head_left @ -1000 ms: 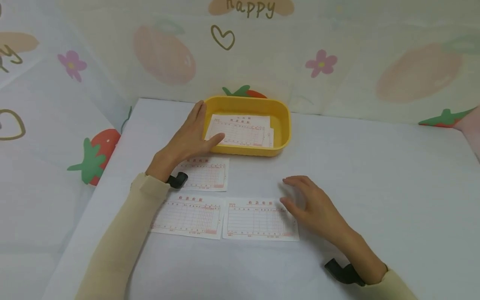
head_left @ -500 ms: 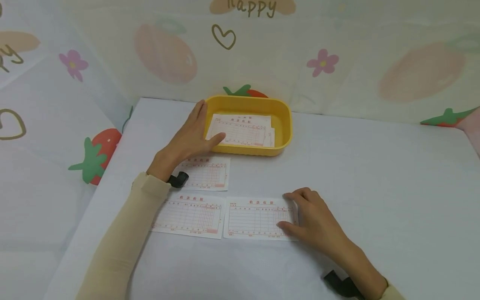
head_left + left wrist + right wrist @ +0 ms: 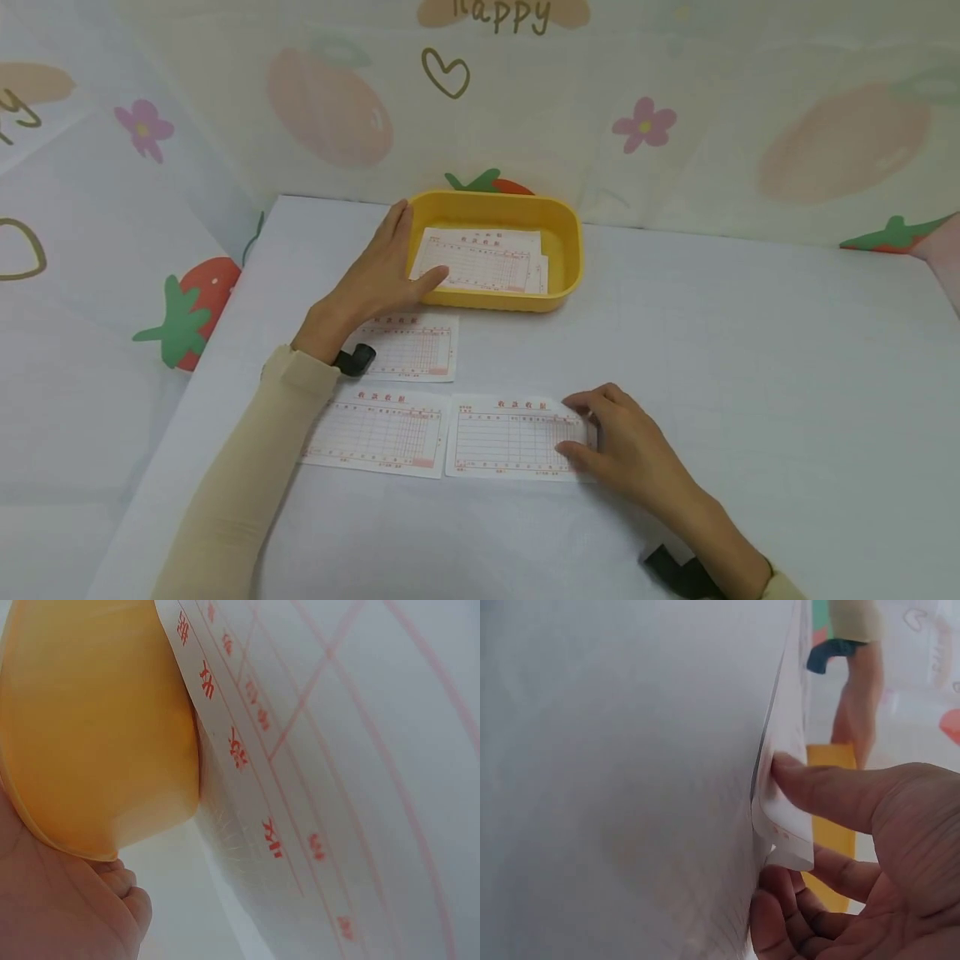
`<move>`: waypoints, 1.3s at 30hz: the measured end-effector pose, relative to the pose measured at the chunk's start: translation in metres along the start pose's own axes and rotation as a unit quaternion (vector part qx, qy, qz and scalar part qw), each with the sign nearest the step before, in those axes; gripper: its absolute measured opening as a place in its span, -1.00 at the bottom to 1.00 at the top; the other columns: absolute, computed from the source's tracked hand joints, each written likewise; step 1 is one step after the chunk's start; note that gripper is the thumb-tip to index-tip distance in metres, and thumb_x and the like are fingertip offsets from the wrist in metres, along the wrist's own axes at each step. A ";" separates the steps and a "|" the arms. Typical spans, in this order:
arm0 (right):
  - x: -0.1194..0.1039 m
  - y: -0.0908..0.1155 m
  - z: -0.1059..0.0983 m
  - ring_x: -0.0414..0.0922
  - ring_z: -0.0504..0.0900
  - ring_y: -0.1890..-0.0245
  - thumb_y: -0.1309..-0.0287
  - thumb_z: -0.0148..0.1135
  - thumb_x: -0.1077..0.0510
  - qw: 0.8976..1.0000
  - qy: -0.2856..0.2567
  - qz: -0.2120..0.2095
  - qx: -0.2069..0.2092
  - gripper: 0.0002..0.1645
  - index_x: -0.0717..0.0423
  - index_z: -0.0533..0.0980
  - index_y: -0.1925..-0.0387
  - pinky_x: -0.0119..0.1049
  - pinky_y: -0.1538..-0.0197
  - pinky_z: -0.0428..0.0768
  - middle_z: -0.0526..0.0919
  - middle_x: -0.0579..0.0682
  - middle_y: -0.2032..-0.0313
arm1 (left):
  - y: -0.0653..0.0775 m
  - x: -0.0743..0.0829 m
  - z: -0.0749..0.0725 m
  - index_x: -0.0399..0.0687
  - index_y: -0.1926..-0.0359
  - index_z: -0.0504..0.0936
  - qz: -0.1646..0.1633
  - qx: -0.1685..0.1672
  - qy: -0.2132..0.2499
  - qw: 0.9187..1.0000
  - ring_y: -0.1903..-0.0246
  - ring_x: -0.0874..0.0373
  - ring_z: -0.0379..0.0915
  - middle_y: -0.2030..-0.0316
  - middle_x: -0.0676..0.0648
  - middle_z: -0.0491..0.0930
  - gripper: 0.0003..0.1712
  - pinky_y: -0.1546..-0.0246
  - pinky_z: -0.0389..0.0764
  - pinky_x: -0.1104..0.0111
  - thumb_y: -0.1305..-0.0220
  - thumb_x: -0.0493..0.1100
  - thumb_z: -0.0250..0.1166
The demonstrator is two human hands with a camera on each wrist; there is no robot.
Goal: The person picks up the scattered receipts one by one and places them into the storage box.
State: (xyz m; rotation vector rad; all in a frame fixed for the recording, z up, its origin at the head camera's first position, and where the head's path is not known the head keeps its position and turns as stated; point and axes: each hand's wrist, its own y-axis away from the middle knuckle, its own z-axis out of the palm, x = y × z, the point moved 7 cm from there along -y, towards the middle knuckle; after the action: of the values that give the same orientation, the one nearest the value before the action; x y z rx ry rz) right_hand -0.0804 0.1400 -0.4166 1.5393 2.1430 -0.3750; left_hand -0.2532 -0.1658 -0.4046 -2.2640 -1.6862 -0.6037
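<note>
My left hand (image 3: 375, 271) holds the left end of a yellow plastic basket (image 3: 566, 258), its thumb over the front rim. Inside the basket lie overlapping printed receipt slips (image 3: 480, 260). On the table, my right hand (image 3: 633, 442) pinches the right edge of a receipt slip (image 3: 502, 442). In the right wrist view the thumb (image 3: 817, 787) presses this slip's face and the edge (image 3: 791, 847) curls up towards the fingers. To its left lies another receipt slip (image 3: 382, 433), partly under the left forearm. One more slip (image 3: 416, 350) lies just in front of the basket.
A white cloth covers the table (image 3: 750, 358). Behind the basket rises a patterned cloth backdrop (image 3: 525, 108) with strawberries, flowers and lettering. The left wrist view shows the basket wall (image 3: 97, 727) close beside a receipt slip (image 3: 300, 750).
My right hand has come down onto the right-hand receipt slip, and its fingers have drawn in, bending up the slip's right edge. The left hand and the basket have stayed put.
</note>
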 end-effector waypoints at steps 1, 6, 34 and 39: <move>0.000 0.000 0.000 -0.20 0.53 0.18 -0.05 0.66 0.12 1.000 -0.007 0.001 0.000 -0.44 0.10 0.69 -0.11 -0.30 0.13 0.56 0.69 -0.04 0.08 | 0.000 0.000 0.000 -0.17 -0.69 -0.47 -0.001 0.000 -0.001 1.000 -0.74 -0.08 -0.44 -0.73 -0.16 -0.49 0.30 -0.74 -0.12 -0.01 -0.43 0.44 0.08; 0.000 -0.001 0.000 -0.22 0.53 0.25 -0.12 0.58 0.23 0.999 -0.039 -0.008 0.001 -0.60 0.07 0.71 -0.02 -0.37 0.18 0.53 0.73 -0.09 0.17 | 0.000 -0.001 0.000 -0.14 -0.70 -0.48 -0.003 0.000 0.001 1.000 -0.74 -0.08 -0.42 -0.73 -0.14 -0.49 0.30 -0.74 -0.11 -0.02 -0.42 0.44 0.09; 0.033 -0.018 -0.033 -0.13 0.79 0.28 -0.34 0.39 0.22 0.990 -0.131 0.037 0.026 -0.69 0.24 0.68 -0.06 -0.43 0.17 0.73 0.71 0.00 0.41 | 0.001 -0.003 0.001 -0.13 -0.70 -0.49 -0.006 -0.001 0.005 1.000 -0.74 -0.09 -0.44 -0.73 -0.15 -0.50 0.31 -0.74 -0.13 -0.03 -0.42 0.45 0.09; 0.036 -0.025 -0.043 -0.09 0.78 0.25 -0.36 0.40 0.17 0.988 -0.144 0.046 0.029 -0.67 0.22 0.69 -0.08 -0.51 0.17 0.69 0.71 0.02 0.40 | 0.000 -0.002 0.001 -0.16 -0.69 -0.48 -0.002 -0.001 0.003 1.000 -0.74 -0.09 -0.43 -0.73 -0.14 -0.50 0.31 -0.74 -0.12 -0.01 -0.41 0.46 0.07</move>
State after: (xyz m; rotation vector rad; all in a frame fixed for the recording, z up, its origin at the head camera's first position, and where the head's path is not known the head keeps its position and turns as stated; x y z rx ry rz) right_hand -0.1222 0.1813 -0.4001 1.5073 1.8476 -0.5928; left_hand -0.2533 -0.1669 -0.4059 -2.2582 -1.6899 -0.6122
